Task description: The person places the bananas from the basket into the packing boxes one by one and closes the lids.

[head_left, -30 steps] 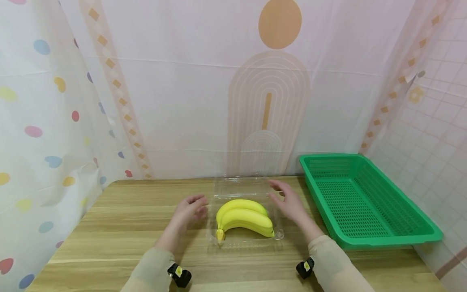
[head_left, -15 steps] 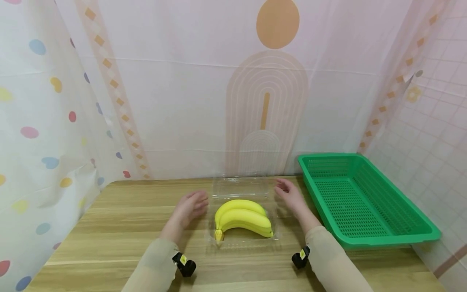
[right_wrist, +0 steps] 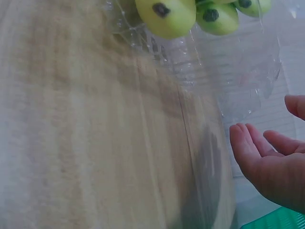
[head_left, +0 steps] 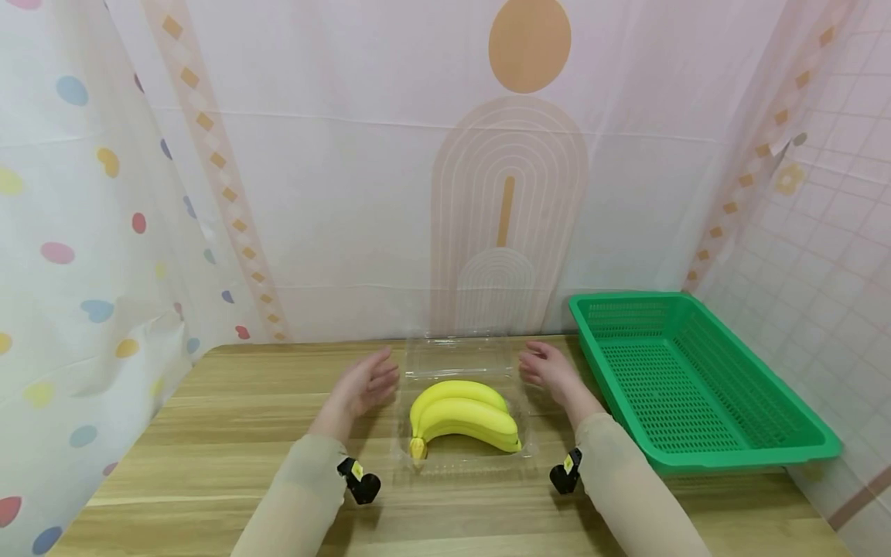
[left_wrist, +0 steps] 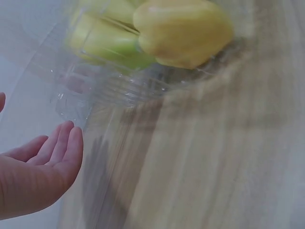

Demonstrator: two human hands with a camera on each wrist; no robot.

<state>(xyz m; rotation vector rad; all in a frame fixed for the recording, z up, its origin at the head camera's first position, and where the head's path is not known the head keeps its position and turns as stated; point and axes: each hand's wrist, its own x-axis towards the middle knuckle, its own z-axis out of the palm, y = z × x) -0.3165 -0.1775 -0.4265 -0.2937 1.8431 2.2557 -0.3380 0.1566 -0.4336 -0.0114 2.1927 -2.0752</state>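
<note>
A bunch of yellow bananas [head_left: 462, 414] lies in a clear plastic clamshell box [head_left: 466, 464], whose lid [head_left: 457, 357] is folded back toward the wall. My left hand [head_left: 365, 383] is beside the box's left side, fingers relaxed and slightly bent, holding nothing. On the other side my right hand [head_left: 550, 370] is close to the lid's right edge, its fingers loosely bent and free of any object. Both wrist views show fingertips near the clear plastic. The banana stem end [left_wrist: 183, 31] shows in the left wrist view, the dark banana tips [right_wrist: 162, 9] in the right.
A large green plastic basket [head_left: 738, 459] with slotted sides stands at the right, near my right forearm. The wooden table [head_left: 237, 433] reaches back to a patterned curtain [head_left: 348, 193]. Small black cameras [head_left: 362, 483] sit on both wrists.
My left hand has moved slightly forward along the box's left side. My right hand shifted away from the lid, then a little back toward it. The bananas and box have stayed put.
</note>
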